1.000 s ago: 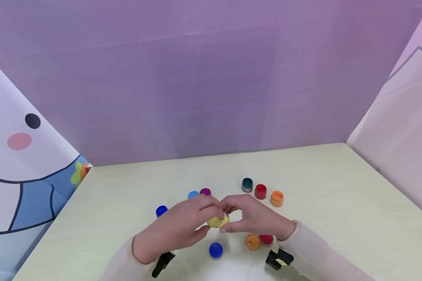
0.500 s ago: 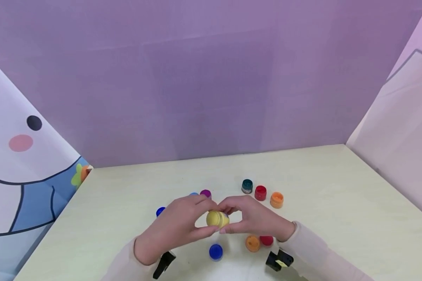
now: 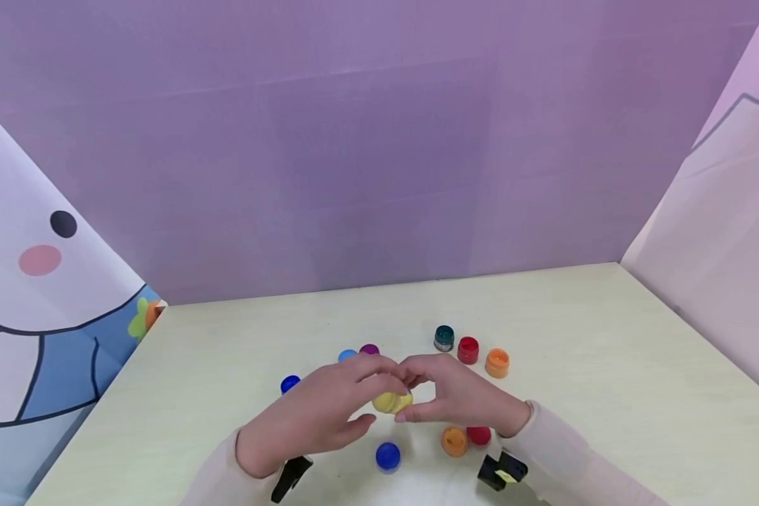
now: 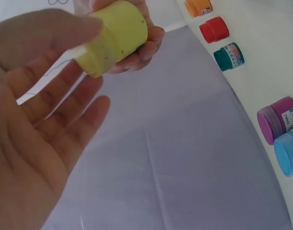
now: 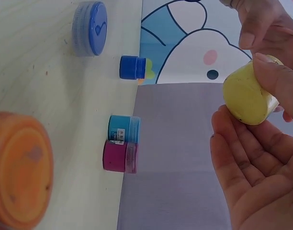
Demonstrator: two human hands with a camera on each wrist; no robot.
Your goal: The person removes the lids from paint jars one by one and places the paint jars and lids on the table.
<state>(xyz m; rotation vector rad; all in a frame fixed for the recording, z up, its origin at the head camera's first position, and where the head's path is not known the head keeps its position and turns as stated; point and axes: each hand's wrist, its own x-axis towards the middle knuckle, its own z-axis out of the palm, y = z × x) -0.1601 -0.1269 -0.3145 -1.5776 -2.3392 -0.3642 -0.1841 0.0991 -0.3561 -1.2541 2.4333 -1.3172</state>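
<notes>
A small yellow paint jar (image 3: 400, 402) is held above the table between both hands, tipped on its side. My right hand (image 3: 452, 393) grips the body of the jar between thumb and fingers. The jar's yellow lid (image 4: 99, 56) points toward my left hand (image 3: 319, 411). In the head view the left fingers reach over the lid, while the left thumb (image 5: 248, 39) stands apart from it in the right wrist view. Whether the left fingertips touch the lid is hard to tell. The rounded base of the jar faces the right wrist camera.
Beyond the hands stand lidless dark green (image 3: 444, 339), red (image 3: 468, 350) and orange (image 3: 497, 363) jars. Lidded purple (image 4: 285, 117) and light blue (image 4: 290, 151) jars stand side by side, near a dark blue jar (image 5: 131, 67). Blue (image 3: 388, 457), orange (image 3: 454, 441) and red (image 3: 478, 436) lids lie nearer.
Half a second ago my left thumb and fingers pinched the lid; now the thumb has come away and the fingers have shifted over it. The right hand keeps its grip almost unmoved.
</notes>
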